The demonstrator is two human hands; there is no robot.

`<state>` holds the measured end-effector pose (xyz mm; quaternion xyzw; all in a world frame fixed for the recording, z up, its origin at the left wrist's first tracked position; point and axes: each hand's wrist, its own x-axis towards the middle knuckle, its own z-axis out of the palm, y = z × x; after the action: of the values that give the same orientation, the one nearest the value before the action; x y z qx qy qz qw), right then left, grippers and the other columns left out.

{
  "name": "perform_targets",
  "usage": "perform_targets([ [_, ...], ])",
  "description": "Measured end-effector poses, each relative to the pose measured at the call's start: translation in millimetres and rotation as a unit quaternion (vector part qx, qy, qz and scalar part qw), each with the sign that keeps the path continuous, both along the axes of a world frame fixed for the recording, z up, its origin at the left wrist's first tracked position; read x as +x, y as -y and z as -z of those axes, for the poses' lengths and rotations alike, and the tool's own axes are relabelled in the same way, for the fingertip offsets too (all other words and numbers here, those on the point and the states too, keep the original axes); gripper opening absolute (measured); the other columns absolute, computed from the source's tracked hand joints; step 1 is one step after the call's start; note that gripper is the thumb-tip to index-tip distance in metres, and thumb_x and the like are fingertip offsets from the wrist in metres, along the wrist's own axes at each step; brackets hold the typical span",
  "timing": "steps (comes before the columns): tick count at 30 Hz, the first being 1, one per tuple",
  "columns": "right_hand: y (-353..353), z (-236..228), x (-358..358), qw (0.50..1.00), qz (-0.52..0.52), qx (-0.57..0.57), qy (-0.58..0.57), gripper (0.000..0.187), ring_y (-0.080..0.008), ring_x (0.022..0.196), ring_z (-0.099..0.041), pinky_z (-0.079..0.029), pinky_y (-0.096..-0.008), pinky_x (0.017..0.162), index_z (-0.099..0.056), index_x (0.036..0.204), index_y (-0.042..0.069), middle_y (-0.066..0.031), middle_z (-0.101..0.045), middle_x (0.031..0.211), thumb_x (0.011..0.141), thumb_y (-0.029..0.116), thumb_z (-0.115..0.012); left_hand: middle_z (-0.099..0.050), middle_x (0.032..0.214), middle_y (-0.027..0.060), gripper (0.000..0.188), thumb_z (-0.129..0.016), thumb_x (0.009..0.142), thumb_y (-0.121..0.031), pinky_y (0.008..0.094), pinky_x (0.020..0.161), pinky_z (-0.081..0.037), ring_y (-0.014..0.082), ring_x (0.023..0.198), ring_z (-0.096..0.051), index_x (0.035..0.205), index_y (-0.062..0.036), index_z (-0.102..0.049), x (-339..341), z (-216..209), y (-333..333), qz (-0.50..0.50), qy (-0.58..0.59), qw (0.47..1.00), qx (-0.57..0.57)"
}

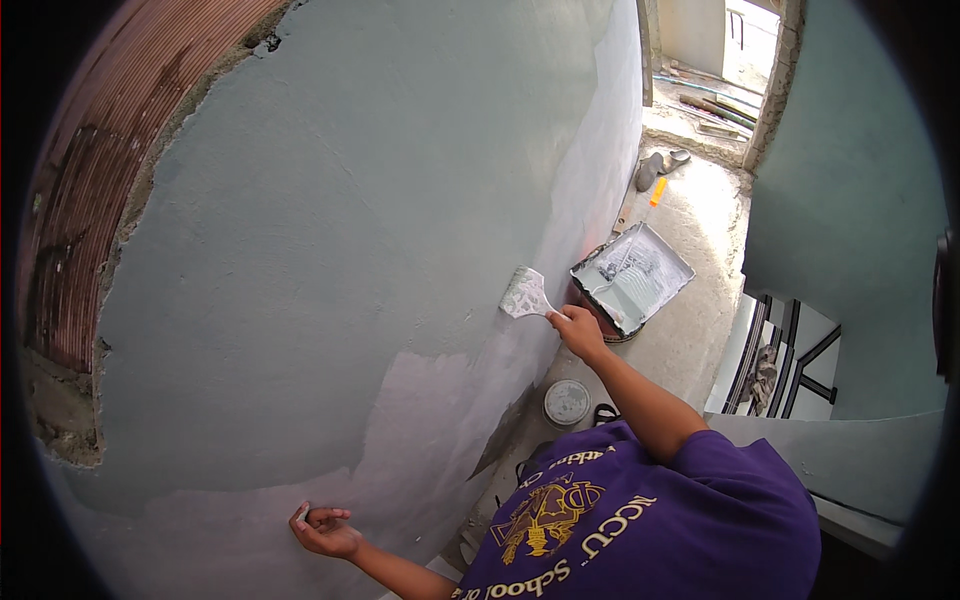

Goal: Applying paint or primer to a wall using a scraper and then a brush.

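Grey-green plaster covers the wall (350,200), with a pale lilac coat (420,405) along its lower edge. Near that coat's border, the right hand (580,331) has its grip closed round the white handle of a wide-headed painting tool (526,293), whose head lies against the wall. Toward the wall's lower left corner, the left hand (325,532) is loosely curled; I cannot tell whether it touches the surface or holds anything. Along the wall-side edge of the floor (690,350), a paint-smeared tray (660,247) rests on a round bucket (612,333); nearer the person stands a grey-topped tin (567,402). Sandals (650,170) and an orange-handled tool (658,192) lie toward the floor's doorway end.
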<state>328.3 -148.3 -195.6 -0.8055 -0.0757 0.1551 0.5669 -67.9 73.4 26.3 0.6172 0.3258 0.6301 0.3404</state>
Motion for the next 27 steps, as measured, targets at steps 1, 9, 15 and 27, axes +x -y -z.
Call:
perform_targets([
  [1, 0.7, -1.1, -2.2, 1.000, 0.001, -0.002, -0.001, 0.040, -0.0152, 0.059, -0.057, -0.044, -0.0314, 0.060, -0.062, 0.072, 0.001, -0.0070, -0.060, 0.065, 0.084, 0.039, -0.064, -0.051, 0.049, 0.0077, 0.041, -0.035, 0.098, -0.034, 0.0203, 0.039, -0.035, 0.0145, 0.036, -0.044, 0.097, 0.0047, -0.051, 1.8, -1.9, 2.1, -0.002, 0.003, 1.000, 0.000],
  [9, 2.6, 21.9, 0.6, 0.998, 0.002, 0.040, -0.039, 0.039, -0.0124, 0.059, -0.055, -0.043, -0.0293, 0.059, -0.063, 0.073, 0.002, -0.0044, -0.059, 0.064, 0.086, 0.038, -0.063, -0.051, 0.052, 0.0057, 0.041, -0.037, 0.097, -0.037, 0.0210, 0.039, -0.036, 0.0125, 0.040, -0.044, 0.101, 0.0001, -0.054, -4.6, 3.1, -4.3, 0.008, -0.013, 1.000, 0.004],
  [15, 4.6, 25.9, -0.8, 0.999, 0.012, -0.040, 0.013, 0.043, -0.0205, 0.063, -0.061, -0.046, -0.0351, 0.063, -0.064, 0.076, 0.000, -0.0111, -0.062, 0.066, 0.084, 0.042, -0.063, -0.052, 0.053, 0.0061, 0.042, -0.037, 0.098, -0.037, 0.0204, 0.038, -0.035, 0.0122, 0.039, -0.044, 0.100, 0.0010, -0.053, -2.4, 2.4, -4.1, 0.025, -0.029, 0.999, 0.007],
  [27, 2.9, 24.3, 2.7, 1.000, -0.014, -0.002, -0.008, 0.040, -0.0167, 0.062, -0.057, -0.046, -0.0323, 0.063, -0.062, 0.076, 0.001, -0.0084, -0.060, 0.066, 0.086, 0.039, -0.062, -0.051, 0.049, 0.0083, 0.041, -0.034, 0.098, -0.032, 0.0201, 0.041, -0.036, 0.0150, 0.037, -0.044, 0.099, 0.0051, -0.050, 1.5, -2.3, 0.5, 0.006, 0.005, 1.000, 0.004],
])
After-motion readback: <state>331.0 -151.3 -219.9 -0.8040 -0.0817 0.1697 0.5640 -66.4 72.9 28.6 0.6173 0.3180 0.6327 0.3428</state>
